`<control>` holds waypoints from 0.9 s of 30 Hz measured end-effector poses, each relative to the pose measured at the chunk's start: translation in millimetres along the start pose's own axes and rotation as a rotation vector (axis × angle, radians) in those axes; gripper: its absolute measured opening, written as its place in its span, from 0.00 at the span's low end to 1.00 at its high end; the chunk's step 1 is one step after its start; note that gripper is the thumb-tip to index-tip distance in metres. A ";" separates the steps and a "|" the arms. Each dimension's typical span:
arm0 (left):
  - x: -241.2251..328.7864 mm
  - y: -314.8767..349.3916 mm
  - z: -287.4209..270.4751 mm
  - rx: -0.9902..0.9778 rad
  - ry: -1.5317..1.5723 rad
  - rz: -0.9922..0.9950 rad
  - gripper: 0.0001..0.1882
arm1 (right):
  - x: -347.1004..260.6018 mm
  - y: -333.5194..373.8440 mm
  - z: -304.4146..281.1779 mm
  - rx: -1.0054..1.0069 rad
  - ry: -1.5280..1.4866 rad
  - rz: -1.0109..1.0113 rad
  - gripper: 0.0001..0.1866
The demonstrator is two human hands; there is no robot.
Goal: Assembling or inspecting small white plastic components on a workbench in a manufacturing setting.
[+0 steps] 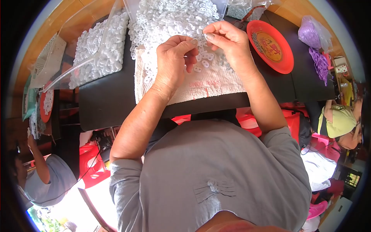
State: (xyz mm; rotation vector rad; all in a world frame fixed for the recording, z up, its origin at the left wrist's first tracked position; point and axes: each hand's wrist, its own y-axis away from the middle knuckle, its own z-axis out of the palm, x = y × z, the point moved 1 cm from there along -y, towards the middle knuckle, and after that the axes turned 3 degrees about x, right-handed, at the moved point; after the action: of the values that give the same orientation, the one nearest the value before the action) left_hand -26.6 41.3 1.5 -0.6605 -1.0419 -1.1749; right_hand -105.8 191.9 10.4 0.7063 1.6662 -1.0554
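My left hand (172,58) is closed, thumb pressed against the curled fingers; what it pinches, if anything, is too small to make out. Close by, my right hand (232,43) pinches a small white plastic piece (205,35) between thumb and forefinger. Both hands are raised over a pale cloth (185,91) with red lettering. Loose white plastic pieces with holes (206,57) lie on it between the hands, and small grey metal-looking parts (225,62) lie beside my right wrist. Beyond my hands spreads a large heap of the same white pieces (174,19).
A clear bin (98,48) of white pieces stands left on the dark table (102,104). To the right are a red plate (285,63) with small metal-looking parts, a bag of purple material (311,33) and a purple bundle (319,65). Other people (54,179) sit at both sides.
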 end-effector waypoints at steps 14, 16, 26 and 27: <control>-0.1 1.6 0.7 -0.008 -0.113 0.062 0.07 | -5.7 0.1 -2.4 -0.106 0.049 -0.024 0.09; 0.5 1.7 0.2 -0.011 -0.124 0.071 0.07 | -6.3 0.3 -2.0 -0.106 0.048 -0.024 0.09; 2.7 3.8 2.5 0.007 -0.166 0.077 0.07 | -5.9 1.9 -0.4 -0.086 0.025 -0.040 0.10; 2.4 3.8 2.7 0.005 -0.167 0.077 0.07 | -4.9 2.4 0.0 -0.085 0.025 -0.040 0.10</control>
State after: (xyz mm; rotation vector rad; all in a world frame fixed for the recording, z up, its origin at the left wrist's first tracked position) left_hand -23.7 43.8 5.1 -0.7984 -1.1493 -1.0637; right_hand -102.2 193.1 14.3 0.6354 1.7429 -1.0012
